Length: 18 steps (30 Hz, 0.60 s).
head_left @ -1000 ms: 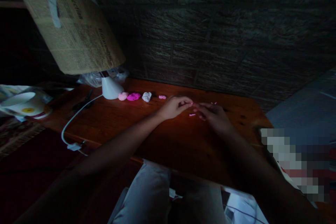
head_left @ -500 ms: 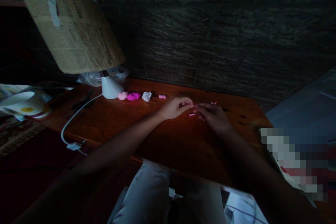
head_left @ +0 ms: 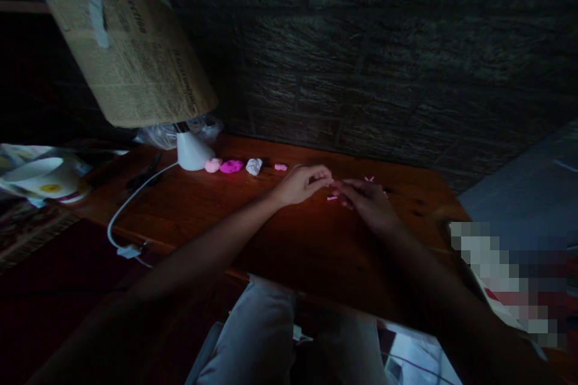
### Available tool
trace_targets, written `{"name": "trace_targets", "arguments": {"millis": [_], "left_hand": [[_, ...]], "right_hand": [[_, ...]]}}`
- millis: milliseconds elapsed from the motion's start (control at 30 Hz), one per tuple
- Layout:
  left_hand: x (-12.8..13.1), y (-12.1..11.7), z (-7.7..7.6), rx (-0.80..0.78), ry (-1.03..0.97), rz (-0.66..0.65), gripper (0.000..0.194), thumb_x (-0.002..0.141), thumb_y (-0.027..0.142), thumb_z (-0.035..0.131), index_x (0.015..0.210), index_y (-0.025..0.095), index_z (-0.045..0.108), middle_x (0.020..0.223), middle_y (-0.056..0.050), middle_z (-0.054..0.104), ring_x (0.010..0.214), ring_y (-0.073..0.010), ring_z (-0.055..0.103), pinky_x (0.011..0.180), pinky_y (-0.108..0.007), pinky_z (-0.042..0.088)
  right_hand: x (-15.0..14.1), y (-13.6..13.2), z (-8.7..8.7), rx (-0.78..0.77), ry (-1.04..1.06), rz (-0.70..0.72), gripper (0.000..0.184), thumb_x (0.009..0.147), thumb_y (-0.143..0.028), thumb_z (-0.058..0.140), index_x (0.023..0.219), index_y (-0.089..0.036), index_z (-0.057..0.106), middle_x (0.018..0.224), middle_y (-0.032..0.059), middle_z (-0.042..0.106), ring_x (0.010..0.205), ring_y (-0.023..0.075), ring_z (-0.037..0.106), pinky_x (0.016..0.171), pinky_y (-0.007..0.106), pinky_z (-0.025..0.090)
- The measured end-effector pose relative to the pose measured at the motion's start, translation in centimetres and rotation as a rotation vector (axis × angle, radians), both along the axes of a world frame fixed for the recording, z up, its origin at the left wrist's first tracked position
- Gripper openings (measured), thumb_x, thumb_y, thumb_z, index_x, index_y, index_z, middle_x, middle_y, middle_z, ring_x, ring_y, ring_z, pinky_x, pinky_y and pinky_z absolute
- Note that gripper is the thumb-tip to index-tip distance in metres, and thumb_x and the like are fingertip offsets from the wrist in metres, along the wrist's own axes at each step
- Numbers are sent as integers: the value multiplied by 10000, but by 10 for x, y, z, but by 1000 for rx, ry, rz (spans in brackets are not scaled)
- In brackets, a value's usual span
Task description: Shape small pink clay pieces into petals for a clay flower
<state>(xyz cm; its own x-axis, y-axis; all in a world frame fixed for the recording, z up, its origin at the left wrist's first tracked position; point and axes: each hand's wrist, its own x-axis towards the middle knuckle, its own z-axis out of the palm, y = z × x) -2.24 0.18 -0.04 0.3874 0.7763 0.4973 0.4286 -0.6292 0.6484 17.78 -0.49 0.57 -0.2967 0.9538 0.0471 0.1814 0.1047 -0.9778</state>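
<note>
My left hand (head_left: 303,184) and my right hand (head_left: 368,200) meet fingertip to fingertip above the wooden table (head_left: 289,240). Both are closed in a pinch around a tiny pink piece of clay (head_left: 332,181), mostly hidden by the fingers. Just below the fingertips lies a small pink clay strip (head_left: 332,197). Behind my right hand is a thin pink clay piece (head_left: 369,179) shaped like a small cross. To the left of my left hand a pink clay block (head_left: 280,166) rests alone. Farther left sit a white lump (head_left: 254,166), a magenta lump (head_left: 231,166) and a pale pink lump (head_left: 213,165).
A lamp with a newspaper-print shade (head_left: 130,54) stands at the back left, its white cord (head_left: 111,222) hanging over the front edge. Dark scissors (head_left: 144,175) and a paper cup (head_left: 43,179) are farther left. A dark brick wall (head_left: 361,60) rises behind the table.
The view has shifted very slightly, so everything appears a little to the right. Both hands keep the same pinch, with hardly any finger movement visible.
</note>
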Motion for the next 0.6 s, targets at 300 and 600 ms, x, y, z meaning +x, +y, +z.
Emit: {"name": "trace_targets", "arguments": {"millis": [300, 600], "left_hand": [[0, 2, -3, -60, -74, -16, 124, 943, 221, 577, 903, 148, 669, 783, -18, 703, 668, -96, 628, 617, -207, 487], [1, -2, 2, -88, -62, -58, 178, 989, 249, 523, 924, 155, 659, 811, -34, 712, 682, -100, 665, 628, -221, 535]], "right_hand": [[-4, -4, 5, -6, 20, 3, 447, 692, -622, 750, 834, -200, 793, 737, 38, 717, 570, 116, 510, 525, 257, 383], [-3, -3, 3, -7, -8, 41, 450, 703, -646, 736, 806, -210, 767, 701, 27, 688, 570, 123, 510, 534, 269, 389]]}}
